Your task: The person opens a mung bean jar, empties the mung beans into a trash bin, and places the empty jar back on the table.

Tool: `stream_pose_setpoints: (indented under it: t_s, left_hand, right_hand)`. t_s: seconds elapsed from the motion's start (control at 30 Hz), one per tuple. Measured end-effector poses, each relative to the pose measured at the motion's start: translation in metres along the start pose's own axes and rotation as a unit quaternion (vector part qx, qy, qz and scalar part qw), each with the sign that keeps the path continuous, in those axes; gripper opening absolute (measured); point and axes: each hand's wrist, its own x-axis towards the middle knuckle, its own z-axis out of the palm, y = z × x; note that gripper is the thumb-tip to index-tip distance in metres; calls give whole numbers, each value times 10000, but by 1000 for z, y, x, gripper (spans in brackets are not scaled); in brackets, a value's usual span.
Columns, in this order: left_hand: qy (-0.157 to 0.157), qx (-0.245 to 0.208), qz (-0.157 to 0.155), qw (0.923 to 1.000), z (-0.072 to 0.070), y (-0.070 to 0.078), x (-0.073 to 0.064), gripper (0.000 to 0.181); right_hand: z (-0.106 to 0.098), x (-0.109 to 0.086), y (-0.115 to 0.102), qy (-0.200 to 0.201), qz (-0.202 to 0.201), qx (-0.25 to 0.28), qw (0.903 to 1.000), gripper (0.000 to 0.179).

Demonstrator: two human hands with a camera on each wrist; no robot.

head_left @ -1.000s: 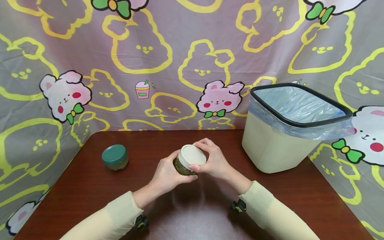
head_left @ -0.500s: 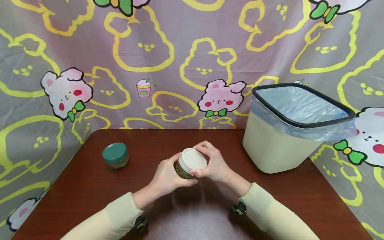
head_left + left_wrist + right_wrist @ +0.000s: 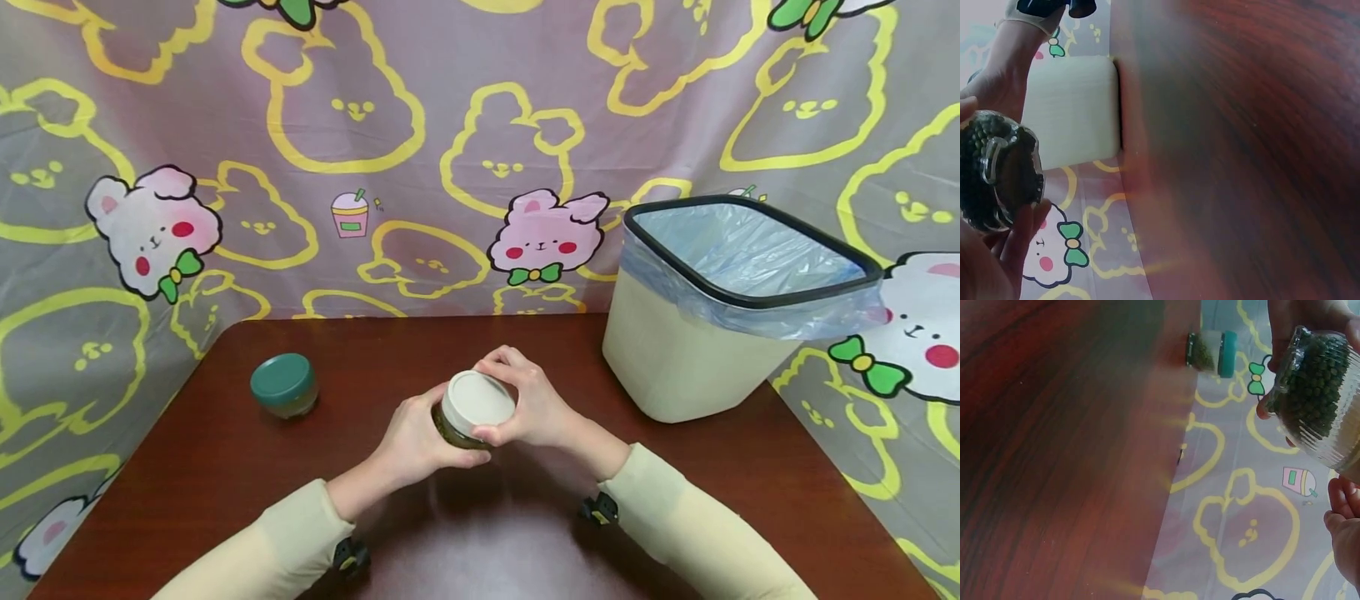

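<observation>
A clear glass jar (image 3: 1313,387) of small dark green beads or beans is held up over the table, tilted, with a cream lid (image 3: 480,402) on top. My left hand (image 3: 420,435) grips the jar's body from the left, thumb in front. From the right, my right hand (image 3: 528,400) grips the lid's rim between thumb and fingers. In the left wrist view the base of the jar (image 3: 1000,172) shows, with the left fingers round it. To the left on the table stands a second jar (image 3: 1210,353) with a green lid (image 3: 282,379) and some green contents.
A cream bin (image 3: 690,350) with a black rim and a bluish plastic liner (image 3: 757,250) stands at the right of the brown table (image 3: 195,492). Behind the table hangs a cloth (image 3: 442,100) printed with cartoon bears.
Both hands keep their grip on the jar and lid, and the right fingers have shifted slightly at the lid. The head view has tilted a little. The green-lidded jar stays put.
</observation>
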Motion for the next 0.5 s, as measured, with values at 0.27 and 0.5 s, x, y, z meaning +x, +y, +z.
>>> stream_pose_setpoints:
  t_s: [0.27,0.5]
  left_hand:
    - [-1000,-610,510,9918,-13,-5,8,74]
    - [-876,-833,81,9926,-20,0,7,71]
  right_hand:
    - [-7,5,-7,-207,-458,-13,9987,71]
    - [-13,14,-6,-459,-20,275,9986,75]
